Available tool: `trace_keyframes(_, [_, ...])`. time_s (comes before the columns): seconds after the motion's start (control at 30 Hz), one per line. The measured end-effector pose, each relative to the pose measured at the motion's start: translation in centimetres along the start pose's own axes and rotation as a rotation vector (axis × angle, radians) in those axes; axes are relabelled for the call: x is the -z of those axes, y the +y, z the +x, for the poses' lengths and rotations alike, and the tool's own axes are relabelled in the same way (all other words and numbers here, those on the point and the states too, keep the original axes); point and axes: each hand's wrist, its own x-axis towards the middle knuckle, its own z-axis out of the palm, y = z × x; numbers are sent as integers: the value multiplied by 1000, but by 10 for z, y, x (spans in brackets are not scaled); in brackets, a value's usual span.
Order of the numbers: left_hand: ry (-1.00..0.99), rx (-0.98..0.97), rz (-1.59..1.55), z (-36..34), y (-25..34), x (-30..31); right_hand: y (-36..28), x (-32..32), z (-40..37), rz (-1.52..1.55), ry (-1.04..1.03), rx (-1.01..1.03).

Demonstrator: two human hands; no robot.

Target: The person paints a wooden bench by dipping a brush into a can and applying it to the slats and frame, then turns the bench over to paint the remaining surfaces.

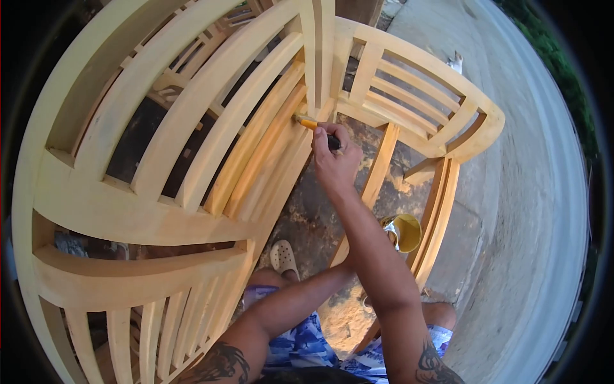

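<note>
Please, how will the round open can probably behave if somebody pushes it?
The can would probably keep its shape; its wall looks rigid. With its open top, any liquid inside could spill if it tips. Being round, it may roll once on its side.

"What sort of place is this?"

"An open-air woodworking spot: pale slatted wooden furniture frames (211, 121) stand about, over a dark, stained floor (307, 217) dusted with tan powder (342, 320)."

"Why open-air?"

"A grey paved strip (537, 211) runs alongside, with green foliage (559, 70) beyond."
</note>
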Motion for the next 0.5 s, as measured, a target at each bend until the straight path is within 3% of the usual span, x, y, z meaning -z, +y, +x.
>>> trace_keyframes(0.13, [42, 38, -9, 3, 2, -5, 21, -15, 9, 50, 27, -35])
trace_keyframes(0.17, [44, 43, -11, 4, 3, -6, 17, -12, 10, 119, -48, -151])
trace_keyframes(0.27, [60, 49, 5, 8, 6, -7, 5, 4, 8, 195, 12, -240])
trace_keyframes(0.3, [66, 52, 7, 8, 6, -7, 9, 0, 9, 295, 64, -221])
trace_keyframes(0.4, [75, 62, 21, 9, 7, -9, 15, -4, 11, 241, -101, -245])
trace_keyframes(0.5, [114, 74, 53, 9, 11, -8, 8, 5, 13, 310, 12, -217])
